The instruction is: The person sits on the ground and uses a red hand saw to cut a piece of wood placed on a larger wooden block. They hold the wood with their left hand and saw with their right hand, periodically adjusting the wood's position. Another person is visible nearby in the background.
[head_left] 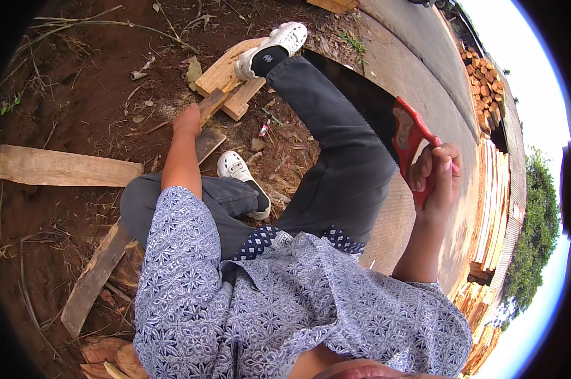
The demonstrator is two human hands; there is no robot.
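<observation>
Handsaw (377, 107) is in the right hand (438, 174), out at the person's right side; the fingers are closed round its red handle. The forearm rises from the elbow and the wrist is bent a little, so the dark blade points forward, along the outer side of the right trouser leg (345, 158); whether it touches the cloth, I cannot tell. It seems held aside, away from the wood.

Farther down, the left arm reaches almost straight, and the left hand (188, 119) appears closed on the end of a narrow board (212, 103), probably to keep it steady; its fingers hardly show. This board leans over thicker wood (225, 68), where the right shoe (288, 39) rests, perhaps as a weight against slipping.

Beyond the paved road (418, 47) are piled logs (483, 85) and stacked planks (489, 202).
</observation>
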